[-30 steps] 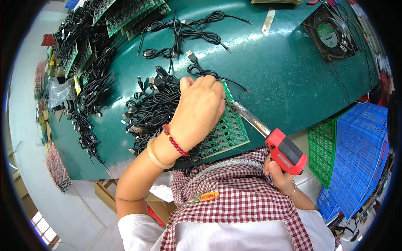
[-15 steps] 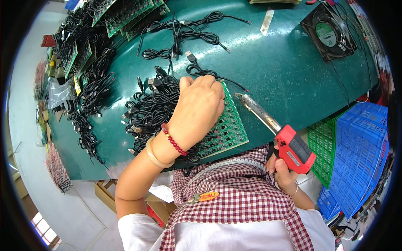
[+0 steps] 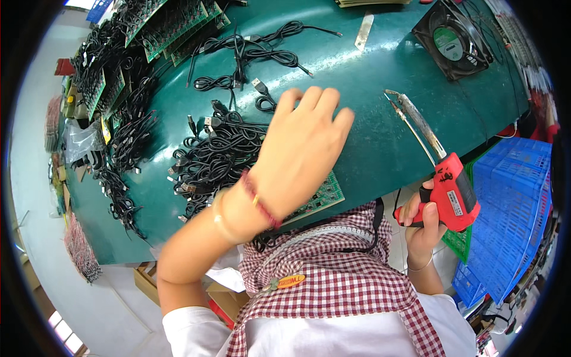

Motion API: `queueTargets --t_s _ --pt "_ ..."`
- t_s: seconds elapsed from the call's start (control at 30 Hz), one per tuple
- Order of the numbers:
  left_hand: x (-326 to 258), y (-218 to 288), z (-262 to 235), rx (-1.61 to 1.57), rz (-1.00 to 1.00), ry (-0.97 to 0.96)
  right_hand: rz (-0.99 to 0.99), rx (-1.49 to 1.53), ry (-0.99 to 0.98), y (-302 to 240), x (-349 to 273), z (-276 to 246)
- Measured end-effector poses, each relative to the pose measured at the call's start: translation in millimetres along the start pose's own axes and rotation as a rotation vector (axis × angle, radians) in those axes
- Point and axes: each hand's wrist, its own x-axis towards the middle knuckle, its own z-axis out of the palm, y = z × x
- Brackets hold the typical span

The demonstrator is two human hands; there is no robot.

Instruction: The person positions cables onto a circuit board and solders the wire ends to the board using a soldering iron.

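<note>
My left hand is above the green circuit board, its fingers spread and bent downward. The fingertips are out of sight, and nothing shows in them. Under that hand lies a black USB cable, its plug sticking out to the left and the rest covered. Beside the wrist, a heap of coiled black USB cables covers the board's left part. In my right hand is a red soldering gun, gripped by its handle. Its metal tip and thin feed tube point up and away over the table's right side.
More coiled cables lie farther back on the green table. Cables and circuit boards pile up at the far left. A black fan stands at the far right; blue plastic crates are at the table's right edge.
My left hand has lifted and moved up and right, its fingers spreading over the single cable. The soldering gun has risen to the right and turned more upright, its feed tube now showing.
</note>
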Motion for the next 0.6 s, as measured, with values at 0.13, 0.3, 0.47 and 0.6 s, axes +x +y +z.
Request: queueTargets --t_s 0.13,0.3,0.47,0.6 --pt "11.6 -21.6 27.5 -0.086 0.072 -0.108 -0.041 0.060 -0.012 -5.3 -1.7 1.5" --pt "-3.1 -24.3 -13.2 -0.259 -0.039 -0.030 0.009 0.087 0.001 -2.5 -5.8 -3.4" --pt "-26.2 -19.2 -42.5 -0.242 -0.152 -0.039 0.032 0.105 -0.031 -5.6 -2.8 -1.0" --pt "-38.0 -13.5 -47.0 -0.302 -0.272 -0.022 0.017 0.109 -0.084 -4.1 2.6 4.7"
